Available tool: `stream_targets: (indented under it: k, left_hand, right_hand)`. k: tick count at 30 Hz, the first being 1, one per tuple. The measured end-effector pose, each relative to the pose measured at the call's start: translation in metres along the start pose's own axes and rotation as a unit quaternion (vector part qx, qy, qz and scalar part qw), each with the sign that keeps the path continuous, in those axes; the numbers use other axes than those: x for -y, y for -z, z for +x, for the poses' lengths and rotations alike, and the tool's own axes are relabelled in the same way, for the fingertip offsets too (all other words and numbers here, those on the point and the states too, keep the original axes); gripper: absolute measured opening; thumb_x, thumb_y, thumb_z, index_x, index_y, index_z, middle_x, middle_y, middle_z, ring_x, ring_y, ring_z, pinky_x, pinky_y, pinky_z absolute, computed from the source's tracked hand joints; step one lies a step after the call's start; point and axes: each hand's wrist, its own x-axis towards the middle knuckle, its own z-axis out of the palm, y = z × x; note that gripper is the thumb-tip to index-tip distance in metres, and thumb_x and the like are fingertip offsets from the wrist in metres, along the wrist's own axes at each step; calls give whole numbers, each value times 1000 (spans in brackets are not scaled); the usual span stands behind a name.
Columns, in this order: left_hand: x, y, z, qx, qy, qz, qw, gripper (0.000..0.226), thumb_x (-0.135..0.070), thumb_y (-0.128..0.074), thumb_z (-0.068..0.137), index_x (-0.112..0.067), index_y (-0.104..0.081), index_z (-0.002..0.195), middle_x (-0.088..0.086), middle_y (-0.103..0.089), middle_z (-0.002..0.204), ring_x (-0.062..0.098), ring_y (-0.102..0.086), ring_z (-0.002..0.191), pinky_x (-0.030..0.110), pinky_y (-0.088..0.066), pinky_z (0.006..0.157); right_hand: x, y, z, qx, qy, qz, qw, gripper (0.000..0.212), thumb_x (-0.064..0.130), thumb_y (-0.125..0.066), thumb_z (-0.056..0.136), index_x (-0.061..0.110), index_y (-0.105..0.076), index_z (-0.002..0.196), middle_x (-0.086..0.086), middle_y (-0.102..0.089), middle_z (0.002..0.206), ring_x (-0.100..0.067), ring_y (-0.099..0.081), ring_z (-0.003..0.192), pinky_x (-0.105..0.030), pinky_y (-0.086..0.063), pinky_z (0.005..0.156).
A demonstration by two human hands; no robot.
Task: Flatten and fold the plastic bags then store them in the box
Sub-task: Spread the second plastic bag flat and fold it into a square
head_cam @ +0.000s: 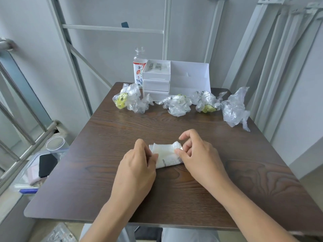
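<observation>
Lower centre of the frame: left hand curled round the left end of a folded plastic bag lying on the dark wood-grain table. The right hand pinches the bag's right end between thumb and forefinger, and the grey print on the bag is too blurred to read. Upper centre, along the table's far edge: a row of crumpled clear bags, some printed yellow and black. Behind them stands a white box with two front drawers and an open top compartment holding what may be folded bags, and just left of it a clear bottle, its label a red band over flowers, lettering illegible.
</observation>
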Motion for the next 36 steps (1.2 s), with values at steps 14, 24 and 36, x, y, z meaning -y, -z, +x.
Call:
stream_targets:
  k: [14, 24, 36]
  left_hand:
    - [-1, -11, -3, -37, -212, 241, 946, 32, -3, -37, 88, -15, -65, 98, 3, -54, 119, 26, -54, 114, 41, -39, 87]
    - [20, -2, 1, 91, -205, 231, 947, 55, -15, -32, 89, -25, -65, 132, -8, -58, 143, 17, -59, 126, 39, -47, 99]
    - [26, 20, -25, 79, -267, 100, 955, 50, -3, -60, 88, -32, -61, 129, -17, -53, 137, 12, -51, 133, 43, -44, 103]
  right_hand:
    - [1, -7, -9, -64, 162, -240, 955, 9, 12, -69, 95, 21, -67, 97, 8, -56, 110, -16, -51, 95, -23, -42, 53]
    - [19, -5, -51, 14, 222, -221, 949, 35, 6, -61, 84, 13, -69, 118, 1, -66, 121, -23, -62, 111, -36, -57, 84]
    - [-13, 24, -68, 187, 234, -39, 953, 81, 73, -56, 95, 34, -35, 162, 26, -19, 167, 13, -5, 154, -18, -6, 127]
